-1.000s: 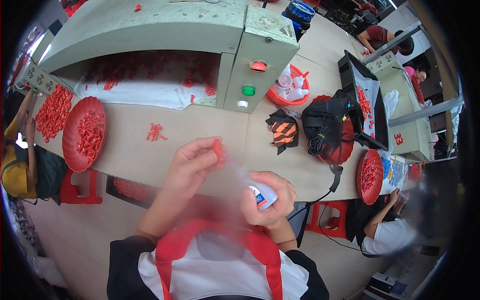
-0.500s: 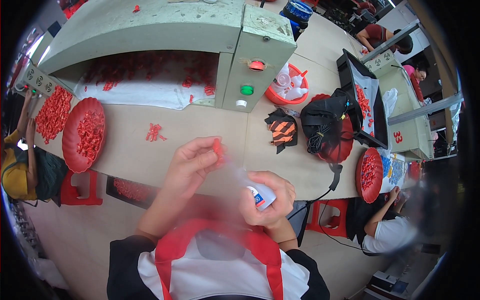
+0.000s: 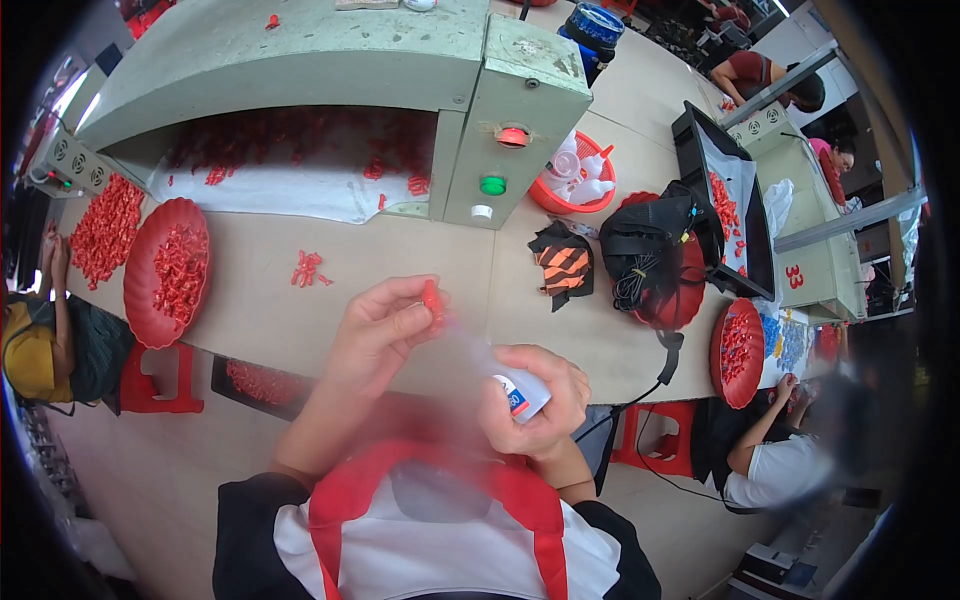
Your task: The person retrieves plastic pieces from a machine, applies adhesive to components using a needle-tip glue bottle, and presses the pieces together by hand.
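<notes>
left hand [image 3: 385,322] pinches a red piece [image 3: 433,305] between thumb and finger; right hand [image 3: 558,408] encloses a bottle [image 3: 524,396].

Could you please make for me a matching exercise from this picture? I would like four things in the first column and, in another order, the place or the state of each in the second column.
Column 1
1. Green button
2. Left hand
3. Orange-red basket
4. Right hand

Column 2
A. Wrapped around a labelled bottle
B. On the pale green machine, between a red button and a white knob
C. Pinching a small red piece
D. Holding several pale bottles

Right pairs: 1-B, 2-C, 3-D, 4-A
</notes>
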Motion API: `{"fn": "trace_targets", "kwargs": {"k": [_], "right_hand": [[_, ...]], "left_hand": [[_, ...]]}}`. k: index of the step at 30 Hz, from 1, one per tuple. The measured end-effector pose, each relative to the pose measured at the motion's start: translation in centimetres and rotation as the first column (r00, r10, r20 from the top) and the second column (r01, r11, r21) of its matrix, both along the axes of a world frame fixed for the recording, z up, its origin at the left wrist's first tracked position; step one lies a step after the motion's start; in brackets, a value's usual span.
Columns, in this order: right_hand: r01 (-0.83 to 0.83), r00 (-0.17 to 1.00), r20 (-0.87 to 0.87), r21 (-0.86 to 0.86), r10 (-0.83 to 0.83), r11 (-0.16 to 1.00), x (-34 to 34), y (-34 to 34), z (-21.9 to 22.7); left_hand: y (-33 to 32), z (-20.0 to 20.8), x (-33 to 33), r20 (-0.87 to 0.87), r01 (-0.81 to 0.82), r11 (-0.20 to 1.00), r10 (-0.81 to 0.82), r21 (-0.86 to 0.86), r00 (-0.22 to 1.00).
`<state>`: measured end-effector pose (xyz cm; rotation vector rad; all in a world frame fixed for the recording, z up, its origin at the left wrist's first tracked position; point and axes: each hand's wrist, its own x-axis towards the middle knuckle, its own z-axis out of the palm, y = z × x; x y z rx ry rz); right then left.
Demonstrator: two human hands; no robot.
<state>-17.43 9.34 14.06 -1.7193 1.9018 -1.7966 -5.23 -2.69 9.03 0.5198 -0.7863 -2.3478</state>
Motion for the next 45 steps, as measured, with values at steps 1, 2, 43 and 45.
{"fn": "trace_targets", "kwargs": {"k": [1,2,43,45], "right_hand": [[-0.002,1.000,-0.007,0.000,0.002,1.000,0.0,-0.1,0.0],[-0.004,1.000,-0.009,-0.002,0.004,1.000,0.0,-0.2,0.0],[-0.030,0.983,0.155,0.675,-0.102,0.737,-0.4,-9.5,-12.2],[0.192,0.980,-0.169,0.669,-0.105,0.718,-0.1,-10.0,-12.2]], "left_hand": [[0.0,0.0,0.0,-0.001,0.001,1.000,-0.001,0.002,1.000],[0.0,0.0,0.0,-0.001,0.001,1.000,-0.001,0.003,1.000],[-4.0,-3.5,5.6,-0.035,-0.319,0.935,0.327,0.153,0.944],[-3.9,-3.5,5.6,-0.036,-0.319,0.935,0.328,0.158,0.944]]}}
